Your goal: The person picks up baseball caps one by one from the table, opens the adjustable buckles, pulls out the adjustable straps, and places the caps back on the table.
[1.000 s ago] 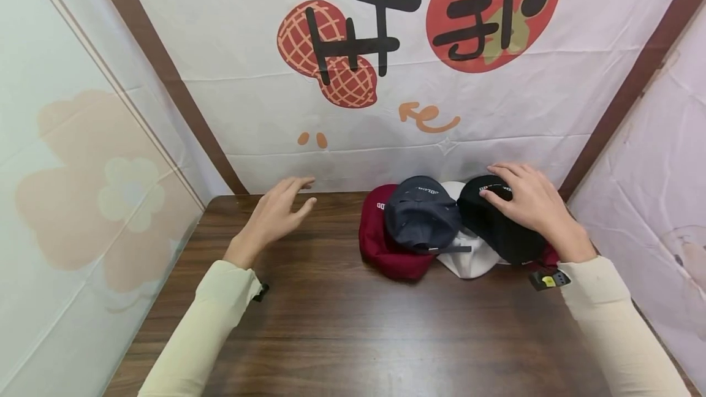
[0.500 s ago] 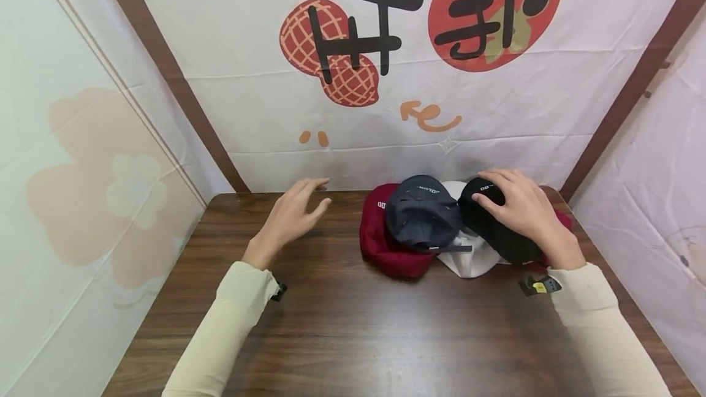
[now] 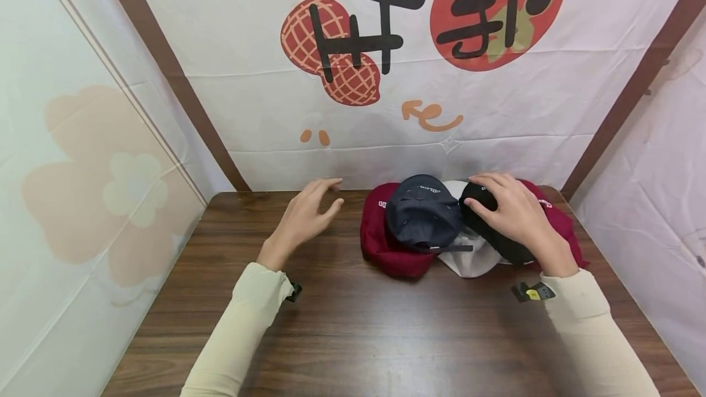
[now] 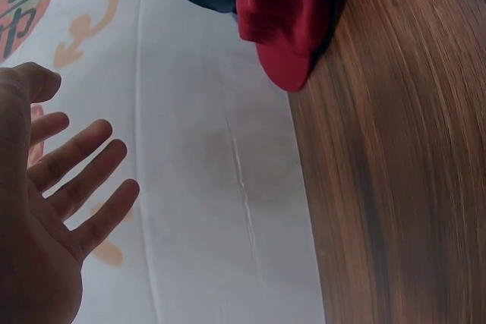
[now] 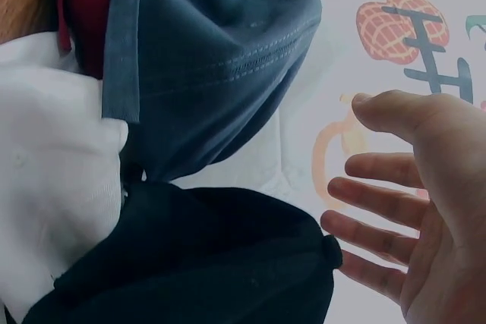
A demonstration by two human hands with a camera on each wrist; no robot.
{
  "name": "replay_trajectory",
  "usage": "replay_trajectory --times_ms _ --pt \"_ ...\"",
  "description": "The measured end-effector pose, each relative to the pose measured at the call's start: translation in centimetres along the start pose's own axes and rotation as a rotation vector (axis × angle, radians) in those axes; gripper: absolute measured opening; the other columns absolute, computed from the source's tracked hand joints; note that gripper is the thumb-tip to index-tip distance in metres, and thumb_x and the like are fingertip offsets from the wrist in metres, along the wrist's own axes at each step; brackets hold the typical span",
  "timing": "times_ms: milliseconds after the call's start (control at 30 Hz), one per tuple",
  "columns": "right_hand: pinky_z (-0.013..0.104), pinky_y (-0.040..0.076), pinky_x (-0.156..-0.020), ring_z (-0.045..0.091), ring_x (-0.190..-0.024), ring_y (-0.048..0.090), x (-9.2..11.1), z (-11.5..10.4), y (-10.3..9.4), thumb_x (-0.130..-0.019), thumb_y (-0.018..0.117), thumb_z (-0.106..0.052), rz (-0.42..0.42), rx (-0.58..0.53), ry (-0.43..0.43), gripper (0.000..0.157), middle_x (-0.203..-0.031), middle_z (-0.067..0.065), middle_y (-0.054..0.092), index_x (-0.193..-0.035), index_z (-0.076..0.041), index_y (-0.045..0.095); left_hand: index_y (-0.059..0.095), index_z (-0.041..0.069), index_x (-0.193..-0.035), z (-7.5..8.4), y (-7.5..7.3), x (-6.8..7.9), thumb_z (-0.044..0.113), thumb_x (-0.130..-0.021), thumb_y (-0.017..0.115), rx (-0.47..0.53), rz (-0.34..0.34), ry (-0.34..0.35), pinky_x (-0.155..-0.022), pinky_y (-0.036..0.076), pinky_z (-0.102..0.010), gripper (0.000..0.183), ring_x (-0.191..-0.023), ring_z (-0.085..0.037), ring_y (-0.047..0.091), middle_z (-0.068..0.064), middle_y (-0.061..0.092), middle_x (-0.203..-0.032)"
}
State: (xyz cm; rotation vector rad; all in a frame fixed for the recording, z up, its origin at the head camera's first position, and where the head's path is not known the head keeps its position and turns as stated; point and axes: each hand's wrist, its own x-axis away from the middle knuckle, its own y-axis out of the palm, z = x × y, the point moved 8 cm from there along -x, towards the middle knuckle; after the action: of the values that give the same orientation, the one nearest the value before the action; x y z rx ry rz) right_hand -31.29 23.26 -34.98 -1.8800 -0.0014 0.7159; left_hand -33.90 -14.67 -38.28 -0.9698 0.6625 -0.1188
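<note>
Baseball caps lie in a pile at the back of the table. A maroon cap (image 3: 377,247) is leftmost, with a navy cap (image 3: 421,213) resting on it. Beside these sit a white cap (image 3: 470,265), a black cap (image 3: 499,241) and a second dark red cap (image 3: 565,225). My right hand (image 3: 515,213) hovers over the black cap with fingers spread, hiding part of it; in the right wrist view the fingers appear beside the black cap (image 5: 205,256) and grip nothing. To the left of the pile, my left hand (image 3: 303,216) is held above the table, holding nothing.
The brown wooden table (image 3: 353,336) ends at the back against a white printed cloth wall (image 3: 248,103). Cloth walls also stand at the left (image 3: 72,201) and right (image 3: 656,189). Each wrist carries a small dark device.
My left hand has moved right, toward the pile. The right hand has shifted left across the black cap, uncovering more of the right-hand red cap. The caps stay in place.
</note>
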Motion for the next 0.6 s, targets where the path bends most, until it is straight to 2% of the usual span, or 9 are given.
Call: replay_trajectory --times_ms 267,467,600 --pt "0.06 0.048 -0.109 0.038 -0.127 0.06 0.3 -1.1 0.4 -0.094 0.08 -0.028 0.024 -0.009 -0.03 0.046 -0.135 0.015 0.07 -0.135 -0.008 0.071 0.06 0.012 -0.148 1.2 0.7 -0.3 0.027 -0.106 0.066 0.037 0.014 0.021 -0.104 0.055 -0.05 0.045 -0.128 -0.026 0.064 -0.007 0.07 -0.128" --pt "0.061 0.047 -0.11 0.036 -0.132 0.057 0.6 -1.3 1.0 -0.095 0.08 -0.03 0.002 -0.021 0.002 0.049 -0.139 0.014 0.068 -0.138 -0.009 0.069 0.061 0.013 -0.147 1.8 1.6 -0.5 0.026 -0.106 0.066 0.07 0.011 0.016 -0.101 0.056 -0.048 0.043 -0.124 -0.026 0.065 -0.008 0.07 -0.128" --pt "0.061 0.047 -0.109 0.036 -0.131 0.057 0.9 -1.6 1.3 -0.095 0.08 -0.028 0.006 -0.048 0.0 0.05 -0.139 0.016 0.067 -0.139 -0.008 0.068 0.064 0.012 -0.143 2.3 2.1 -0.8 0.024 -0.105 0.067 0.1 0.037 0.035 -0.101 0.056 -0.047 0.039 -0.12 -0.025 0.067 -0.009 0.071 -0.126"
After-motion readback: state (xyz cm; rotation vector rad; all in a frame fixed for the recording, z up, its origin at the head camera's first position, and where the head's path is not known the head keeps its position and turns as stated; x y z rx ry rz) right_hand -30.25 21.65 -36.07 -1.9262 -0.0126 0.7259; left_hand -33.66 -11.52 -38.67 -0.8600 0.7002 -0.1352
